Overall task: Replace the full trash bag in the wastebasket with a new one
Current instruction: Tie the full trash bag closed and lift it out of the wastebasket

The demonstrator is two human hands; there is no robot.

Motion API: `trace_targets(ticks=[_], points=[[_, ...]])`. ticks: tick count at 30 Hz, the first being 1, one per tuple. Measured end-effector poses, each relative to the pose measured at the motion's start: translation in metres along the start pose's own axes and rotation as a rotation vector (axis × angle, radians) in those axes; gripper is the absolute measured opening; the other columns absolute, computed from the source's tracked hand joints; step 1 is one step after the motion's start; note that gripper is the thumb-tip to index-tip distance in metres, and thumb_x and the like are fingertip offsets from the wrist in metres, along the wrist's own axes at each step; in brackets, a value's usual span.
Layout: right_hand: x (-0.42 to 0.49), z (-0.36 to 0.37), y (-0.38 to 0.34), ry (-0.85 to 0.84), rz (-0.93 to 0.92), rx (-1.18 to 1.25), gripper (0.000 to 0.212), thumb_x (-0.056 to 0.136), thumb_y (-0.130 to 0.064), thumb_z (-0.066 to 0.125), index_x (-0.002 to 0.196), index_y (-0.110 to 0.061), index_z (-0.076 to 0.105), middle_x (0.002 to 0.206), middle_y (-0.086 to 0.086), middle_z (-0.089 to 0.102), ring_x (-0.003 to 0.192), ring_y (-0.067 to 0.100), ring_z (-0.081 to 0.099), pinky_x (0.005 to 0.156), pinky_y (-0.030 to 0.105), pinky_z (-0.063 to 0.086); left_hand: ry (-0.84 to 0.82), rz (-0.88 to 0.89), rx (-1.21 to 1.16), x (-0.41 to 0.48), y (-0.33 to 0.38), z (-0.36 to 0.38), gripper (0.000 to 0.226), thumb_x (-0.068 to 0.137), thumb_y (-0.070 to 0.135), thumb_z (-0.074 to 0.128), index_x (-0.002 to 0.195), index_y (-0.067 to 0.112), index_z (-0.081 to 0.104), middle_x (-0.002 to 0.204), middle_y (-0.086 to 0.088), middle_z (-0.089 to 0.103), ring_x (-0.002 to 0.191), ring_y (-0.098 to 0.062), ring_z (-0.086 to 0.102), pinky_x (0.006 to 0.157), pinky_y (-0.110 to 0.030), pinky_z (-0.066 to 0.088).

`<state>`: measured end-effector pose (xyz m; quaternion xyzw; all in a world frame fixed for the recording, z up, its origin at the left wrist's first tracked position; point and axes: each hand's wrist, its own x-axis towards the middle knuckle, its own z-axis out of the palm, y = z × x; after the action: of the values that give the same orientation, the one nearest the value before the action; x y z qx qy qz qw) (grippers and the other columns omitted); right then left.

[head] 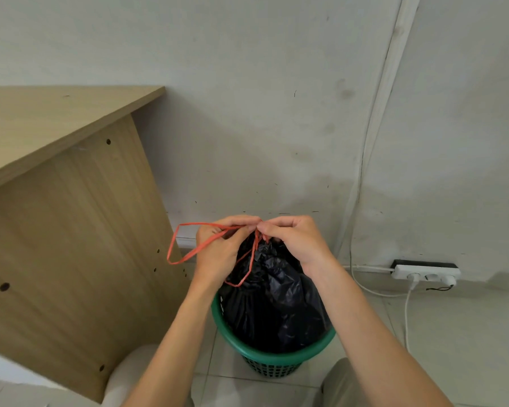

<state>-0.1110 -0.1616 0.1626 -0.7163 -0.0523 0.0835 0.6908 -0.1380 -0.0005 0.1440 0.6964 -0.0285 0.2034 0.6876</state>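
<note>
A full black trash bag [276, 301] sits in a green mesh wastebasket [274, 358] on the tiled floor. Its top is gathered shut by an orange drawstring [185, 248], which loops out to the left and hangs down the bag's front. My left hand [221, 251] and my right hand [294, 239] meet above the bag's neck, both pinching the drawstring where the strands cross. No new bag is in view.
A wooden desk [71, 230] stands close on the left of the basket. The white wall is right behind it. A white power strip [426, 274] with plugs and cables lies on the floor at the right. My knees show at the bottom edge.
</note>
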Motion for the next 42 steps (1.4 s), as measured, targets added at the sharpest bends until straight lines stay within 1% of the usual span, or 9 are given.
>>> trace_targets(ticks=[5,13,20,27,34,35,37,39,42], points=[[0.001,0.001,-0.001,0.045,0.001,0.01,0.016,0.086,-0.012,0.079,0.08,0.003,0.079,0.068,0.004,0.073,0.07,0.008,0.069,0.079,0.025,0.053,0.067,-0.019,-0.012,-0.006,-0.002,0.008,0.013,0.086,-0.002,0.076,0.095,0.005,0.082,0.09,-0.007,0.081,0.092,-0.023,0.078,0.088,-0.036,0.061],[0.003,-0.001,-0.005,0.155,-0.019,-0.011,0.014,0.08,-0.013,0.079,0.066,-0.013,0.08,0.062,0.005,0.068,0.062,0.009,0.063,0.077,0.03,0.049,0.107,-0.073,-0.021,-0.008,0.002,0.008,0.013,0.085,0.001,0.078,0.097,0.006,0.082,0.095,-0.004,0.081,0.101,-0.016,0.076,0.095,-0.029,0.057],[0.011,-0.003,0.005,0.206,-0.037,-0.196,0.011,0.089,-0.024,0.074,0.078,-0.021,0.077,0.081,-0.005,0.074,0.085,0.012,0.068,0.078,0.027,0.05,0.204,-0.173,-0.119,-0.007,-0.004,0.002,0.013,0.085,0.001,0.078,0.097,0.006,0.081,0.09,-0.007,0.081,0.091,-0.019,0.078,0.084,-0.025,0.06],[0.019,-0.024,0.021,0.333,-0.057,-0.321,0.012,0.09,-0.022,0.074,0.078,-0.022,0.076,0.093,0.0,0.069,0.085,0.014,0.062,0.072,0.026,0.043,0.249,-0.239,0.037,-0.007,-0.024,-0.022,0.015,0.081,0.012,0.086,0.094,0.019,0.082,0.088,-0.003,0.081,0.094,-0.018,0.078,0.1,-0.042,0.056],[0.014,-0.031,0.03,0.393,-0.138,-0.418,0.007,0.09,-0.027,0.074,0.084,-0.03,0.075,0.101,-0.006,0.07,0.097,0.012,0.066,0.089,0.031,0.052,0.16,-0.354,-0.039,0.006,-0.016,-0.033,0.033,0.08,0.002,0.084,0.11,0.009,0.072,0.084,-0.016,0.08,0.084,-0.027,0.079,0.096,-0.045,0.059],[0.011,-0.033,0.029,0.37,-0.186,-0.434,0.005,0.09,-0.031,0.075,0.095,-0.032,0.073,0.111,-0.007,0.068,0.107,0.012,0.064,0.095,0.029,0.049,0.134,-0.363,-0.067,0.007,-0.013,-0.034,0.035,0.081,-0.001,0.082,0.113,0.006,0.07,0.086,-0.019,0.079,0.081,-0.03,0.079,0.093,-0.045,0.061],[0.006,-0.038,0.027,0.17,-0.269,-0.46,0.045,0.085,-0.045,0.079,0.126,-0.043,0.06,0.145,-0.011,0.052,0.136,0.008,0.046,0.109,0.028,0.036,0.092,-0.353,-0.085,0.01,-0.006,-0.035,0.039,0.081,-0.001,0.081,0.117,0.004,0.068,0.088,-0.02,0.079,0.08,-0.031,0.079,0.089,-0.042,0.062],[0.005,-0.041,0.03,-0.094,-0.231,-0.543,0.068,0.075,-0.053,0.085,0.136,-0.05,0.054,0.162,-0.015,0.035,0.147,0.002,0.031,0.116,0.029,0.027,0.067,-0.344,-0.111,0.015,0.003,-0.03,0.043,0.082,0.001,0.081,0.122,0.004,0.065,0.088,-0.019,0.079,0.078,-0.026,0.079,0.083,-0.034,0.063],[0.012,-0.038,0.04,-0.085,-0.213,-0.63,0.029,0.085,-0.044,0.08,0.112,-0.034,0.076,0.123,-0.012,0.072,0.113,0.002,0.064,0.098,0.029,0.048,0.057,-0.388,-0.257,0.022,0.009,-0.016,0.049,0.088,0.009,0.078,0.13,0.006,0.054,0.1,-0.021,0.078,0.084,-0.022,0.078,0.076,-0.024,0.061]])
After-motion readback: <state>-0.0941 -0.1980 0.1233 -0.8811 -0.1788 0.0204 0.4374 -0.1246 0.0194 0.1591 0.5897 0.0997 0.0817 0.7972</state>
